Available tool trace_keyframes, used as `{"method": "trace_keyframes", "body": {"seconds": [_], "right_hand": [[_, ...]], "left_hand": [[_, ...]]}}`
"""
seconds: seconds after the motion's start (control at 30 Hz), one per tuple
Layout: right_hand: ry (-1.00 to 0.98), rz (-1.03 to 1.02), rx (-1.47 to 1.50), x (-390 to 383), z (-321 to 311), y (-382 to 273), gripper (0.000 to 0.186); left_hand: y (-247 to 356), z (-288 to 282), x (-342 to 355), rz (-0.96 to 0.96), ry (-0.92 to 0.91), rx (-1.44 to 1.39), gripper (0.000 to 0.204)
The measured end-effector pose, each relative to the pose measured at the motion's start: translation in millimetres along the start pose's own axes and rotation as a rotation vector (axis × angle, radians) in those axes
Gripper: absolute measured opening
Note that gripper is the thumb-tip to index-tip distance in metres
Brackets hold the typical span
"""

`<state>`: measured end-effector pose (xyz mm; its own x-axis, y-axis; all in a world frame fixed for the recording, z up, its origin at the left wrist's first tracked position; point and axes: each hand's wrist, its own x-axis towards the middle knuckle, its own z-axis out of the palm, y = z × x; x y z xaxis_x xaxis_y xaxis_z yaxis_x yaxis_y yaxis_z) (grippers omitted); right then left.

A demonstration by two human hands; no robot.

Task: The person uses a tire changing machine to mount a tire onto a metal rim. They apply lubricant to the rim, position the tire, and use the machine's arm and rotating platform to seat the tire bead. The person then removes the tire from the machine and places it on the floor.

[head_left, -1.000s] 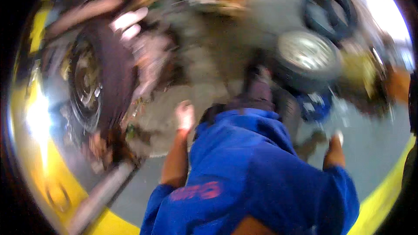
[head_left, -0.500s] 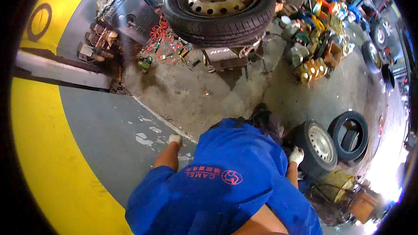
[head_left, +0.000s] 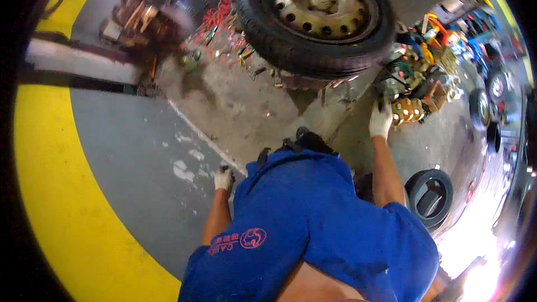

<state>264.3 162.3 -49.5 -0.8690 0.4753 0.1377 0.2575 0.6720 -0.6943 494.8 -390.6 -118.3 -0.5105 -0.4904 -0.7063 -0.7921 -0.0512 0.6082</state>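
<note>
A tyre on a pale steel rim [head_left: 319, 14] lies raised off the floor ahead of me, over a low support mostly hidden beneath it. My right hand [head_left: 381, 122], in a white glove with dark fingertips, reaches forward with fingers stretched out. It is near the tyre's right side and appears next to some yellow-brown containers [head_left: 407, 111]; nothing shows in its grasp. My left hand [head_left: 224, 179], gloved likewise, hangs low at my left side over the grey floor. Its fingers are too small and blurred to read.
Oily bottles and boxes [head_left: 419, 67] crowd the floor at right. A bare tyre [head_left: 429, 197] lies by my right arm, and wheels [head_left: 480, 109] stand farther right. Red cord [head_left: 217, 15] and scattered tools lie left of the wheel, near blurred machinery [head_left: 140, 19].
My right hand has swung forward from beside a wheel at my right, which is now out of sight. My view has shifted, and the raised wheel appears larger and farther right.
</note>
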Motion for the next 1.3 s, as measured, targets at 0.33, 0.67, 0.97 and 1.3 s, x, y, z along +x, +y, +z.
{"method": "trace_keyframes", "body": {"seconds": [0.33,0.67,0.97,1.3], "right_hand": [[-0.178,-0.42,-0.398,71.4,119.2,-271.8,0.044],[-0.054,-0.379,-0.516,78.1,126.8,-263.0,0.031],[-0.03,-0.331,-0.373,69.0,128.3,-279.7,0.023],[-0.239,-0.488,-0.395,38.6,129.2,-313.5,0.042]], "left_hand": [[-117.5,-50.1,34.0,-0.171,0.284,-0.2,0.033],[-125.7,-66.3,123.2,-0.217,0.068,-0.032,0.019],[82.7,-159.0,256.8,-0.049,0.07,-0.491,0.008],[160.3,-32.0,250.6,-0.072,-0.285,0.035,0.032]]}}
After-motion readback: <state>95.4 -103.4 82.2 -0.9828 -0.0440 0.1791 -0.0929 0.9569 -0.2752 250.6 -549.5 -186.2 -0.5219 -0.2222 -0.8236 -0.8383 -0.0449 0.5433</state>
